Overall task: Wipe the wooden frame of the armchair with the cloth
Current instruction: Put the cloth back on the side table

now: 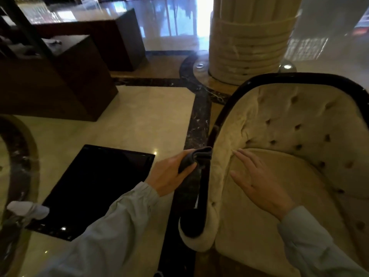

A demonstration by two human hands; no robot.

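A ribbed column (252, 37), dark counter (60, 82) and black tray (99, 186) on marble floor (139, 116).

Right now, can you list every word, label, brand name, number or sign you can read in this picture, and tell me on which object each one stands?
None: no readable text anywhere in this view.
The grey cloth in the left hand, the armchair and the black tabletop show no label or brand.
The bright patches far behind the column are too blurred to tell whether they hold writing.
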